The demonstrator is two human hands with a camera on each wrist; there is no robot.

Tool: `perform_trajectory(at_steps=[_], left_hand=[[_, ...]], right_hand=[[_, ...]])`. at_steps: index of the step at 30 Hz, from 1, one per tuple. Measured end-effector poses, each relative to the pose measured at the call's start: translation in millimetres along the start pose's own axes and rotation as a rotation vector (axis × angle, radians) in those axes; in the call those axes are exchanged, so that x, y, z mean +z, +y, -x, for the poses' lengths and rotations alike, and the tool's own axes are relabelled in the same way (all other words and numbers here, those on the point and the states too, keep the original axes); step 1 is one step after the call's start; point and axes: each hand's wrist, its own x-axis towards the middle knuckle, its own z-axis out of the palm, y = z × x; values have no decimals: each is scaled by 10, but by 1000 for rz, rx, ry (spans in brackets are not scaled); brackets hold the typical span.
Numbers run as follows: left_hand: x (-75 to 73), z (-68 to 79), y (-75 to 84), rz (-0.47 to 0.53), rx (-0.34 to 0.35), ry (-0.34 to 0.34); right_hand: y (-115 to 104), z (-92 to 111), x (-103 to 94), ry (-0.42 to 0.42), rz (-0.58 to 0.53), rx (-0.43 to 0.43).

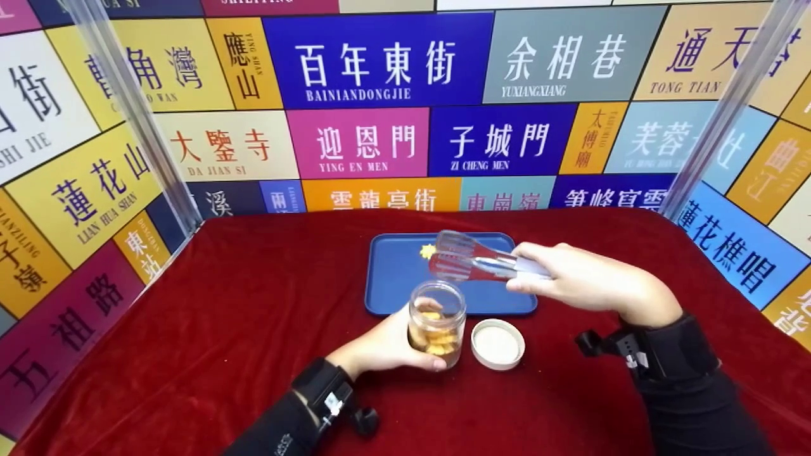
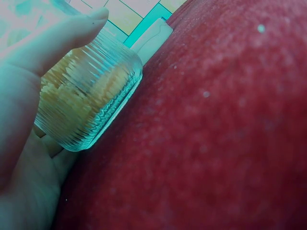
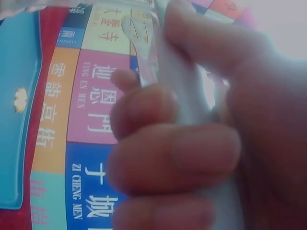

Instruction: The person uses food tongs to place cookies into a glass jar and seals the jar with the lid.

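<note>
My left hand (image 1: 393, 342) grips a ribbed clear glass jar (image 1: 447, 307) around its side, thumb across the front. Inside the uncovered jar lie several yellow-brown cookies (image 1: 440, 339), also seen through the glass in the left wrist view. My right hand (image 1: 576, 275) holds clear-headed tongs (image 1: 481, 261) by their pale handle, fingers wrapped round it in the right wrist view. The tongs' heads hang over the blue tray (image 1: 380, 297), just above and behind the jar mouth. A small flower-shaped yellow cookie (image 1: 427, 251) lies on the tray, right beside the tong tips.
A round white lid (image 1: 497, 344) rests on the red cloth (image 1: 266, 304) just right of the jar. Transparent upright posts (image 1: 146, 120) stand at the table's back corners, with colourful sign-covered panels (image 1: 380, 57) behind.
</note>
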Motion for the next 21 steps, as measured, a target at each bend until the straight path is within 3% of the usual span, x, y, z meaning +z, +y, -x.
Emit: perform_trajectory(at_steps=[6, 21], left_hand=[[-3, 1, 11, -4, 4, -1], [5, -1, 9, -11, 9, -1]], right_hand=[[157, -51, 9, 50, 10, 80], [595, -317, 154, 92, 13, 147]])
